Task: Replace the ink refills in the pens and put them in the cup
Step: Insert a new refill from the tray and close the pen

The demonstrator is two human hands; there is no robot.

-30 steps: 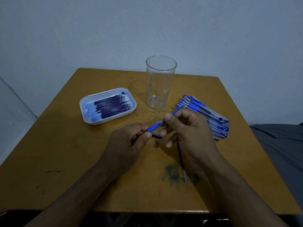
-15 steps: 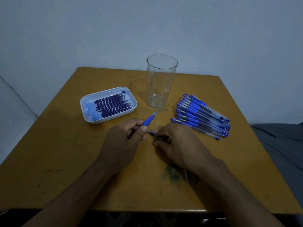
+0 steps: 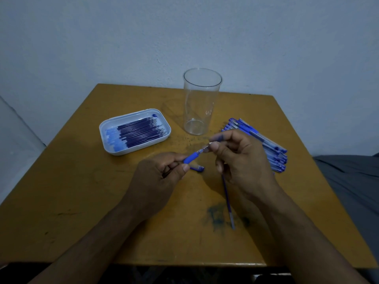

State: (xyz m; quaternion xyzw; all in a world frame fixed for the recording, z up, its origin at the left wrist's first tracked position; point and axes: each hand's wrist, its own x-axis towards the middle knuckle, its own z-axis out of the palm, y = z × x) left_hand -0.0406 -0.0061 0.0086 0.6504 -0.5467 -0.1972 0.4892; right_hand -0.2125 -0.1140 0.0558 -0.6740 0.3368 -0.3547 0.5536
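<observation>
My left hand [image 3: 158,175] grips a blue pen [image 3: 191,157] by its barrel, tip pointing up and right. My right hand [image 3: 240,158] pinches a small piece at the pen's tip end. A blue cap [image 3: 196,168] lies on the table just below the pen. A loose refill [image 3: 228,203] lies on the table under my right hand. The clear cup [image 3: 200,103] stands upright and holds nothing. A white tray [image 3: 106,140] to the left holds several refills [image 3: 141,131]. A pile of blue pens [image 3: 266,146] lies to the right, partly hidden by my right hand.
The wooden table [image 3: 71,181] has a blue ink stain [image 3: 217,216] near its front. A pale wall stands behind the table. Dark cloth [image 3: 352,181] lies past the table's right edge.
My right hand has lifted off the table and come up to the pen's tip, pinching a small piece there. The left hand still holds the pen.
</observation>
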